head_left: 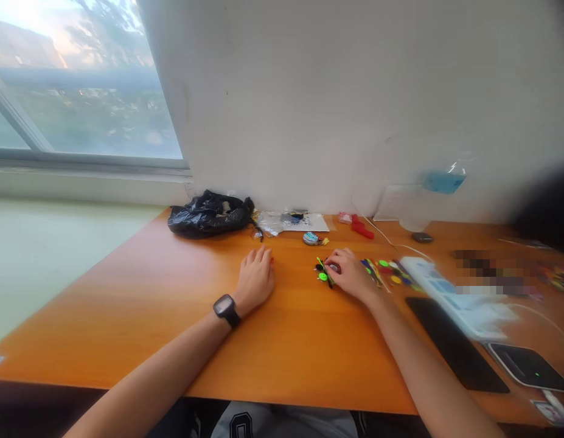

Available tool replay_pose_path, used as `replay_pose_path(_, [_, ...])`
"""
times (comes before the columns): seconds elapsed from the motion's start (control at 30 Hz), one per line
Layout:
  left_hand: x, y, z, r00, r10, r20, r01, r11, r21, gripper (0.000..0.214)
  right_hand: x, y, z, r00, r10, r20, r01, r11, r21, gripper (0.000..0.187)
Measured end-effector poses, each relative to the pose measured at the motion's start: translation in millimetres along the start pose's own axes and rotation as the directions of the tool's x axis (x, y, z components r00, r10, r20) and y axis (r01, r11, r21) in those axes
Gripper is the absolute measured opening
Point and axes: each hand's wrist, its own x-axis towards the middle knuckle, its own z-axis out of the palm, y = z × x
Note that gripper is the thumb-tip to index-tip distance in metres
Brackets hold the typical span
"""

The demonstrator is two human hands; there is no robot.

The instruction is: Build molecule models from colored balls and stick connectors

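My left hand, with a black watch at the wrist, rests on the wooden table, fingers pointing forward and slightly bent. A tiny red bit shows beside its index finger; whether the hand touches it I cannot tell. My right hand is over a small cluster of bright green and black pieces, some round like buttons, some thin like sticks. Its thumb and index finger are pinched together at the cluster; what lies between them is too small to name. Further right lie more colourful sticks and round pieces.
A black plastic bag sits at the back left, near clear wrapping and a round tin. Red items lie by the wall. On the right are a white tray, a black mat and a phone-like device.
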Motion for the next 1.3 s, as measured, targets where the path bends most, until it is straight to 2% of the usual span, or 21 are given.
replay_pose_path(0.1, [-0.9, 2.4, -1.1, 1.000, -0.025, -0.009, 0.025, 0.999, -0.031, 0.035, -0.1, 0.3, -0.1, 1.000, -0.002, 0.014, 0.003, 1.000, -0.018, 0.014])
replay_pose_path(0.17, [-1.5, 7.5, -4.7, 1.000, 0.000, -0.024, -0.002, 0.997, -0.083, 0.042, -0.3, 1.2, 0.9, 1.000, -0.005, 0.019, 0.005, 1.000, -0.031, 0.014])
replay_pose_path(0.33, [-5.4, 24.1, -12.4, 0.980, 0.197, 0.016, -0.190, 0.959, -0.211, 0.047, -0.8, 4.3, 5.7, 0.999, 0.015, 0.039, -0.012, 0.997, -0.076, 0.013])
replay_pose_path(0.4, [-7.5, 28.8, -12.1, 0.945, 0.323, 0.054, -0.297, 0.914, -0.277, 0.046, -1.1, 5.0, 8.4, 0.999, 0.017, 0.034, -0.013, 0.995, -0.103, 0.012])
replay_pose_path(0.47, [-9.1, 32.1, -10.9, 0.887, 0.452, 0.092, -0.396, 0.850, -0.347, 0.043, -1.4, 4.9, 10.5, 1.000, 0.013, 0.018, -0.011, 0.992, -0.126, 0.012])
replay_pose_path(0.57, [-10.1, 35.0, -10.0, 0.822, 0.552, 0.144, -0.460, 0.791, -0.404, 0.037, -1.4, 3.6, 11.0, 1.000, 0.009, -0.019, -0.011, 0.989, -0.146, 0.013])
replay_pose_path(0.63, [-10.1, 35.5, -10.4, 0.808, 0.565, 0.167, -0.463, 0.784, -0.414, 0.036, -0.6, 2.3, 9.1, 0.998, 0.002, -0.070, -0.012, 0.989, -0.147, 0.014])
replay_pose_path(0.77, [-9.8, 33.8, -10.6, 0.809, 0.559, 0.184, -0.453, 0.791, -0.412, 0.031, 2.0, 0.2, 4.1, 0.979, -0.003, -0.202, -0.011, 0.998, -0.066, 0.014])
replay_pose_path(0.87, [-10.5, 32.0, -8.6, 0.815, 0.544, 0.198, -0.435, 0.801, -0.412, 0.026, 2.4, -1.5, 3.0, 0.960, 0.105, -0.259, -0.081, 0.992, 0.102, 0.013])
replay_pose_path(0.97, [-11.4, 31.0, -6.5, 0.822, 0.532, 0.203, -0.417, 0.805, -0.422, 0.024, 1.5, -3.2, 5.0, 0.949, 0.209, -0.236, -0.143, 0.953, 0.268, 0.014])
replay_pose_path(1.07, [-11.6, 30.8, -6.2, 0.822, 0.531, 0.205, -0.411, 0.803, -0.431, 0.024, 0.9, -4.2, 8.0, 0.958, 0.200, -0.206, -0.118, 0.929, 0.351, 0.008])
replay_pose_path(1.13, [-11.5, 30.8, -6.3, 0.824, 0.528, 0.206, -0.407, 0.804, -0.434, 0.025, 0.9, -4.9, 8.6, 0.964, 0.177, -0.197, -0.092, 0.922, 0.377, 0.017])
replay_pose_path(1.2, [-11.6, 30.5, -5.3, 0.827, 0.525, 0.201, -0.405, 0.805, -0.434, 0.026, 0.7, -7.1, 6.5, 0.970, 0.170, -0.172, -0.101, 0.931, 0.350, 0.022])
replay_pose_path(1.3, [-12.8, 28.8, -1.2, 0.834, 0.521, 0.184, -0.411, 0.807, -0.424, 0.031, -0.5, -14.5, -1.3, 0.982, 0.182, -0.050, -0.169, 0.965, 0.199, 0.019])
